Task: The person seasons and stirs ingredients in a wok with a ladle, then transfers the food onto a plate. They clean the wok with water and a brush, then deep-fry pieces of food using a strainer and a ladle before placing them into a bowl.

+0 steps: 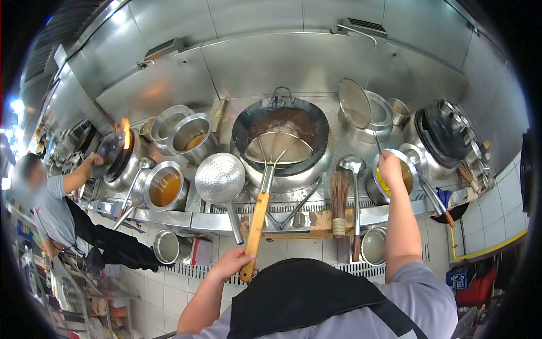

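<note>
My left hand (230, 265) is closed round the wooden handle of a large wire strainer (279, 147). The strainer's mesh bowl lies over the near part of a black wok (240, 127), where dark brown liquid (285, 120) bubbles. Over on the right, my right hand (390, 169) grips the thin handle of a round fine-mesh skimmer (354, 103). That skimmer is raised and tilted beside a steel pot (379, 107) at the back. Below my right hand stands a pot of yellowish liquid (415, 178), partly hidden by my forearm.
A perforated ladle (220, 178), a bamboo brush (339, 198) and a steel ladle (353, 165) lie along the stove front. Pots of orange-brown liquid (165, 189) stand left. A co-worker (68, 209) handles a flaming wok (110, 148) at far left. Another wok (443, 138) sits right.
</note>
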### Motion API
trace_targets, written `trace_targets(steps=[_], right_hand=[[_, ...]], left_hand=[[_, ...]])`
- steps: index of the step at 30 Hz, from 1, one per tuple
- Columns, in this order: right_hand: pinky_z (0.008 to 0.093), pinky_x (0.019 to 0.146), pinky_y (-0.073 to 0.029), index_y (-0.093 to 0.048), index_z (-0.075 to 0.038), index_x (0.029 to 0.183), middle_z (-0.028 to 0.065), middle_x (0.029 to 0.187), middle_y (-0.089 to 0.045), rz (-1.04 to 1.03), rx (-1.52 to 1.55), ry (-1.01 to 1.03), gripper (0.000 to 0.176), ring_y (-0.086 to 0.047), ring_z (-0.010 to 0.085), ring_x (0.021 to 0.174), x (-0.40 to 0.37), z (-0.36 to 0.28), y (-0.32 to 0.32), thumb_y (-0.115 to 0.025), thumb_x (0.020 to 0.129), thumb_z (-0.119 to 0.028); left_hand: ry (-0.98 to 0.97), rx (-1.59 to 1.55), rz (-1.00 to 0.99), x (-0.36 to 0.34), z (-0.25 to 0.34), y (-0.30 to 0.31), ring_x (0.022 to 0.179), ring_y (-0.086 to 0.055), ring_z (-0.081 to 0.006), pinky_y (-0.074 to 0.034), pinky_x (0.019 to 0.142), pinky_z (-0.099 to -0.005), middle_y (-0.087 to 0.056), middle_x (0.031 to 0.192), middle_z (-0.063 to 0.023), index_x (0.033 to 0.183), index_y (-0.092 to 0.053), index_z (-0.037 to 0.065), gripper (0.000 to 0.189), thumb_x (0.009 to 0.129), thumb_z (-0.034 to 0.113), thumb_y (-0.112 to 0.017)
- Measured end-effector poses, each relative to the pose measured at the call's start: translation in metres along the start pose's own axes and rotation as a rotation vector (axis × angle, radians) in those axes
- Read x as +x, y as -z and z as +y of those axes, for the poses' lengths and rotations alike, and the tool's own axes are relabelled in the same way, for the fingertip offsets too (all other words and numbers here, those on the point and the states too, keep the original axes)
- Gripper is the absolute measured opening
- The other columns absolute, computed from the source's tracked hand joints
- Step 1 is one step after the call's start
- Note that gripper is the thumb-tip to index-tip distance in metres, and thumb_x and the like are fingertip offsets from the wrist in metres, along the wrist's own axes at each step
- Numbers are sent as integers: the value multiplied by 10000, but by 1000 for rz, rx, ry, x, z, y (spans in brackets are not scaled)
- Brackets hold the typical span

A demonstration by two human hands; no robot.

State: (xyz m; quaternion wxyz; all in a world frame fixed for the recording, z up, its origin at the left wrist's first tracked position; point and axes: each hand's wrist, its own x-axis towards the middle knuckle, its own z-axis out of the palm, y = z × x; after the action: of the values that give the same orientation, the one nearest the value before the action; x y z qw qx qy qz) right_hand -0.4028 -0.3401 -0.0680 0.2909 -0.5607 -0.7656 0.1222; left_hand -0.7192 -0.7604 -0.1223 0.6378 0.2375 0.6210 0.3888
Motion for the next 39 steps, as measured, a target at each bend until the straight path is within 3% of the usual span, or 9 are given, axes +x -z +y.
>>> trace_targets(steps=[2, 5, 9, 14, 26, 28, 30, 34, 39], right_hand=[[449, 638, -501, -613, 39, 853, 248, 795, -642, -27, 17, -26, 194, -639, 389, 716, -2, 20, 2, -513, 829, -125], [256, 321, -293, -519, -45, 708, 38, 581, -517, -261, 772, -411, 199, -396, 107, 334, -26, 35, 9, -479, 881, -133], [245, 319, -306, -498, -53, 770, 34, 575, -507, -161, 1183, -606, 169, -420, 114, 357, -68, 54, 14, -468, 914, -136], [232, 321, -327, -479, -71, 823, 22, 591, -521, -127, 1314, -642, 124, -441, 103, 381, -125, 106, 20, -490, 928, -136], [271, 503, -456, -538, -16, 1014, 71, 718, -611, -467, 886, -856, 181, -580, 171, 548, -165, 192, 20, -486, 936, -171], [293, 606, -481, -552, 18, 1069, 94, 763, -623, -81, 193, -473, 243, -602, 200, 654, -163, 236, -10, -508, 923, -171], [306, 681, -479, -552, 47, 1122, 115, 822, -632, 64, -12, -235, 301, -607, 212, 746, -141, 169, 18, -522, 910, -165], [313, 710, -510, -582, 6, 1101, 120, 887, -646, -681, 972, -320, 289, -638, 241, 780, -132, 54, -3, -573, 899, -201], [400, 846, -507, -453, 93, 1179, 236, 1060, -595, -1439, 1322, -631, 500, -607, 330, 1008, -184, -68, -120, -578, 913, -311]], left_hand=[[-3, -43, -40, 1, 6, -7, 733, -667, -209, -525, 638, -310, -662, 861, -132, 1000, -536, 10, 266, 931, 266, -552], [-43, -67, -23, 11, 0, -13, 754, -670, -232, -532, 678, -321, -665, 895, -153, 1076, -528, 5, 301, 943, 274, -520], [-6, -170, -131, 12, -3, -19, 785, -662, -255, -539, 696, -348, -640, 951, -185, 1203, -490, 25, 344, 950, 257, -504], [-54, -454, -130, 21, -6, -21, 815, -646, -308, -523, 710, -387, -621, 989, -221, 1309, -405, 43, 559, 978, 479, -290], [-102, -723, 301, 17, -20, -20, 879, -642, -326, -522, 762, -392, -639, 992, -202, 1174, -503, 0, 663, 935, 590, -317], [-136, -753, 289, 14, -37, -23, 868, -646, -296, -527, 744, -367, -641, 986, -189, 1111, -543, 13, 629, 937, 578, -328], [-168, -794, 309, 5, -58, -26, 876, -642, -313, -518, 772, -401, -636, 1014, -195, 1238, -429, -8, 621, 942, 536, -381], [-160, -865, 420, -14, -99, -44, 857, -640, -264, -518, 749, -362, -632, 992, -176, 1168, -480, 7, 564, 933, 517, -423], [-70, -876, 539, -41, -134, -81, 855, -625, -228, -505, 775, -350, -625, 982, -145, 1218, -481, 17, 572, 911, 500, -483]])
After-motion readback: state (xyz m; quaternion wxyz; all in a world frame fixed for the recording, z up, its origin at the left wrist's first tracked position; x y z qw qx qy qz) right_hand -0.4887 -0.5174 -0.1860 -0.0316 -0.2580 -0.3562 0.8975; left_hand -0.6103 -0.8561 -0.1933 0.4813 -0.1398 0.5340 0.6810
